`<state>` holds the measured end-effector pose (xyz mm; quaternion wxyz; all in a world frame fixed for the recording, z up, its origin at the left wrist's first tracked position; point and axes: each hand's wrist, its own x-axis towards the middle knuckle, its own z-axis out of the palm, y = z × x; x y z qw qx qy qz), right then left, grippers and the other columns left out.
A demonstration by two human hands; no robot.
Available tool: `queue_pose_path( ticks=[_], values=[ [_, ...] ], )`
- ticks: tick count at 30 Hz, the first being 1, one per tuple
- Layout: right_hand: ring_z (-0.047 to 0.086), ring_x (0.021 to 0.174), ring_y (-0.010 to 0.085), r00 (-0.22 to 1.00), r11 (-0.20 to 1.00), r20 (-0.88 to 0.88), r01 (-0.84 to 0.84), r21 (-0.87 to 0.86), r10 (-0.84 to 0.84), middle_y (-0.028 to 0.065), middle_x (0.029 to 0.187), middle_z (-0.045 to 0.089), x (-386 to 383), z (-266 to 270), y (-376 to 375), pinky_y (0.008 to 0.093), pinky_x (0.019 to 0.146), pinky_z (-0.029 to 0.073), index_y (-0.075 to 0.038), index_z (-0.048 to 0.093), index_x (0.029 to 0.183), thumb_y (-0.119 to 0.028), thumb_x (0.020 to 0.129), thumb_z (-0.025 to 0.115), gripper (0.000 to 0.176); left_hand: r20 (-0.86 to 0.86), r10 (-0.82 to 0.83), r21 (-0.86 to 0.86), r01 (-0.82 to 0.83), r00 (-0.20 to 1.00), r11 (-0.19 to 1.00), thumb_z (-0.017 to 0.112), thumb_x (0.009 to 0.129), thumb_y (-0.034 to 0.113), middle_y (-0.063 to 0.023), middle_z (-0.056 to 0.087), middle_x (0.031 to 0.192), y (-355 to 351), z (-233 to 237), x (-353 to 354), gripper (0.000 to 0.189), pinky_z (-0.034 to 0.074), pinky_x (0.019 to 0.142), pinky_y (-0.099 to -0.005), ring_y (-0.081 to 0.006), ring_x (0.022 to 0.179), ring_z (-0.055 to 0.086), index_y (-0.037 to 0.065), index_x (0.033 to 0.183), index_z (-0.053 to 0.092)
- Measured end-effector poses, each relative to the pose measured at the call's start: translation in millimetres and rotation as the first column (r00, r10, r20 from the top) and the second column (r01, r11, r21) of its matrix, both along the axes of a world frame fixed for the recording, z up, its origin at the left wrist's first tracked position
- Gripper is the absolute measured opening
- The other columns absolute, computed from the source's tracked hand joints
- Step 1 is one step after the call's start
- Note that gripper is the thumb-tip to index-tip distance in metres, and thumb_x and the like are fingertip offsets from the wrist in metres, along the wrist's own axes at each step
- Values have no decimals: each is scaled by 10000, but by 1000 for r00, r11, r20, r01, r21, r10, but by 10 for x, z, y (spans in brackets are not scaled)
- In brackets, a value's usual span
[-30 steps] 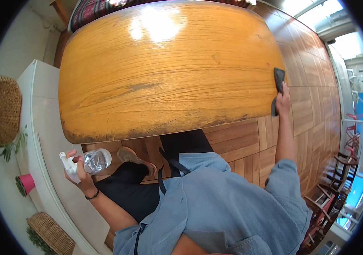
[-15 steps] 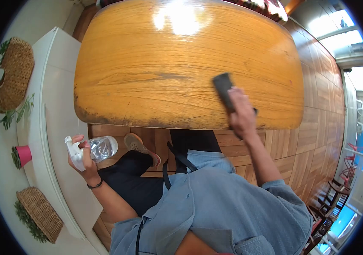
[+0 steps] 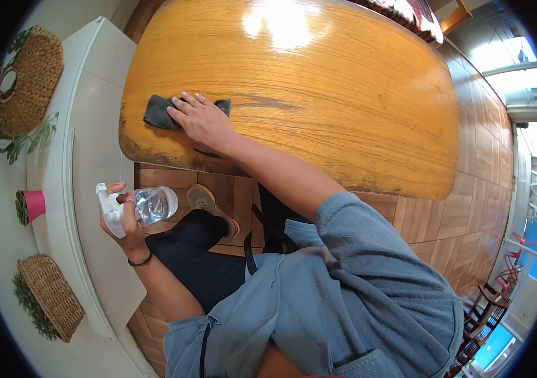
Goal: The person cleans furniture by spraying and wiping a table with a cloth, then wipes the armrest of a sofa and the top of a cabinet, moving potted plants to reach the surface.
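Right grip [image 3: 207, 127], opened flat, holds the dark cloth [image 3: 160, 114] beneath it against the tabletop [image 3: 344, 107].

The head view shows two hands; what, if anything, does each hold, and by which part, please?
The left hand grips the spray bottle by its trigger head; the right hand covers the middle of the dark cloth on the table.

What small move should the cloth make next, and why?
Probably slide the dark gray cloth toward the near left corner of the wooden table: the right hand lies on it nearby, dark marks show there, and the left hand holds the spray bottle aside.
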<state>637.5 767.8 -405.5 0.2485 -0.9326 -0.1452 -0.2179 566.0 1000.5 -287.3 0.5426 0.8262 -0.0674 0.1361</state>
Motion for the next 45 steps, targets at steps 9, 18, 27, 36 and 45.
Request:
queue_pose_path(
  ticks=[9, 18, 27, 36, 45],
  values=[
    [511, 1295, 359, 815, 820, -116, 573, 14, -568, 188, 1321, 598, -2388, 278, -2355, 454, 1082, 385, -47, 628, 1229, 9, 779, 515, 467, -53, -27, 79, 31, 998, 996, 571, 744, 49, -63, 572, 878, -72, -37, 57, 313, 469, 746, -299, -166, 761, 519, -32, 1040, 633],
    [390, 1399, 375, 111, 129, -171, 987, -98, -979, 171, 1480, 470, -4528, -90, -4736, 452, 1153, 328, -81, 513, 1402, -97, 878, 462, 527, -73, -75, 61, 80, 994, 995, 552, 770, 51, -94, 607, 1055, -215, -34, 90, 301, 452, 818, -310, -194, 883, 546, -35, 1046, 635],
    [425, 1375, 364, 120, 136, -136, 984, -117, -983, 197, 1446, 498, -4394, -69, -4494, 434, 1158, 329, -29, 516, 1389, -109, 899, 490, 498, -56, -107, 85, 112, 993, 990, 559, 774, 50, -112, 603, 1063, -187, -58, 80, 310, 456, 842, -319, -204, 907, 548, -42, 1061, 629],
    [400, 1400, 383, 594, 619, -185, 772, -145, -783, 224, 1457, 478, -3025, 181, -2521, 486, 1159, 317, -2, 497, 1396, -8, 799, 470, 597, -3, -96, 79, 96, 995, 992, 571, 771, 19, -71, 607, 989, -138, -31, 20, 298, 479, 790, -290, -158, 803, 532, -36, 1052, 650],
    [438, 1368, 369, 959, 969, -143, 247, 10, -243, 192, 1432, 499, -1040, 19, -587, 477, 1131, 348, -24, 504, 1379, -42, 826, 513, 553, -22, -20, 19, 20, 1000, 1000, 571, 760, -22, -109, 620, 1035, -2, -134, 43, 271, 501, 780, -288, -158, 795, 568, -43, 1024, 629]
  ],
)
